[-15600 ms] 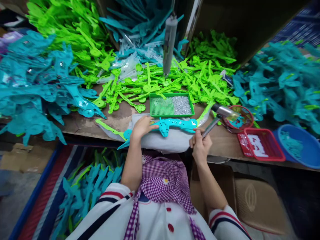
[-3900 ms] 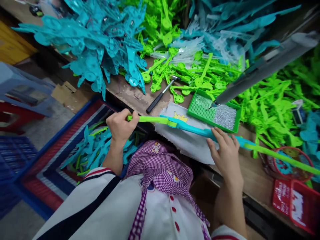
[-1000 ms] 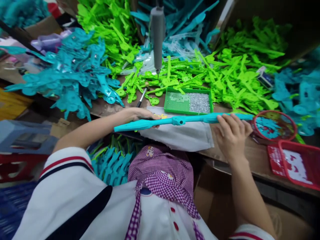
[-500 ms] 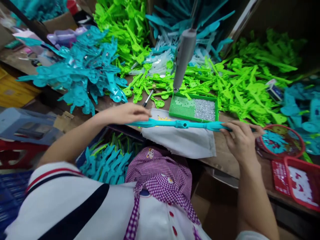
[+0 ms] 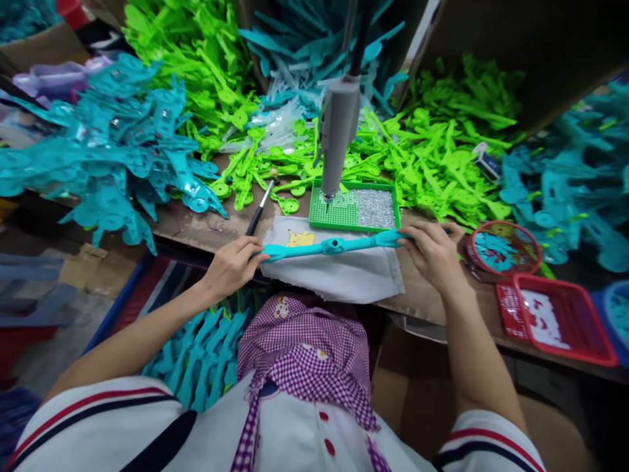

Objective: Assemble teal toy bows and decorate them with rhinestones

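Note:
A long teal plastic part (image 5: 334,246) lies crosswise over a white cloth (image 5: 339,275) at the bench's front edge. My left hand (image 5: 230,265) is closed on its left end. My right hand (image 5: 432,252) grips its right end with curled fingers. Just behind it sits a green tray (image 5: 319,213) with a heap of small silver screws (image 5: 374,207). A grey hanging electric screwdriver (image 5: 338,134) points its tip down into that tray.
Heaps of teal parts (image 5: 113,151) fill the left, green parts (image 5: 442,164) the back and more teal parts (image 5: 565,190) the right. A black-handled tool (image 5: 258,213) lies left of the tray. A round red basket (image 5: 501,249), a red rectangular basket (image 5: 555,321) and a floor bin of teal parts (image 5: 206,354) are close by.
The teal part has come down onto the cloth with both hands closing on its ends. The hanging screwdriver has swung from a tilt to upright over the tray.

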A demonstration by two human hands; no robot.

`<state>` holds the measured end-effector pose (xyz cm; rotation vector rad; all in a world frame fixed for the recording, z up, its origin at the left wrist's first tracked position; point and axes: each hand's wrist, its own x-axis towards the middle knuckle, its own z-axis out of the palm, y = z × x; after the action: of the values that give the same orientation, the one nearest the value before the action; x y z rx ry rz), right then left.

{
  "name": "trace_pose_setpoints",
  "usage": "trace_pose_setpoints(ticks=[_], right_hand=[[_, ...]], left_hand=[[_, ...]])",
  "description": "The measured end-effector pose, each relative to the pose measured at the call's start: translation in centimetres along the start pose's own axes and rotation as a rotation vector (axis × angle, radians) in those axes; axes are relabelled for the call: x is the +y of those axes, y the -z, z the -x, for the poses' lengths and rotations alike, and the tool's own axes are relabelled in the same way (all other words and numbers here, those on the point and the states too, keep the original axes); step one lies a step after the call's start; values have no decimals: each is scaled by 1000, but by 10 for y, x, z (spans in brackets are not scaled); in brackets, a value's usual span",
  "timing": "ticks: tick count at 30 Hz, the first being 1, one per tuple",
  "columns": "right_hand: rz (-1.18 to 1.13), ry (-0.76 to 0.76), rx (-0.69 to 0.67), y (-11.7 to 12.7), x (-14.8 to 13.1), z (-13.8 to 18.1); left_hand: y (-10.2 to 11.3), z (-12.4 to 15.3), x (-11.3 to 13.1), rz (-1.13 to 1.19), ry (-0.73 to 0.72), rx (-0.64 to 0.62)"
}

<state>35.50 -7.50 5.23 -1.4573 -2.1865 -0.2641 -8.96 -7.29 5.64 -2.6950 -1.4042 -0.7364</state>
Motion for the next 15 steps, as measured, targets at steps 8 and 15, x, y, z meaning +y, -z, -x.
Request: trace_pose_setpoints(ticks=[8,15], right_hand=[[-250,30,-97,-32,-105,-25],[-471,-16,-154,-65,-109,-39]], left_hand=[[-14,11,-2,31,-68,7],[-18,22,3,-62,-129,92]])
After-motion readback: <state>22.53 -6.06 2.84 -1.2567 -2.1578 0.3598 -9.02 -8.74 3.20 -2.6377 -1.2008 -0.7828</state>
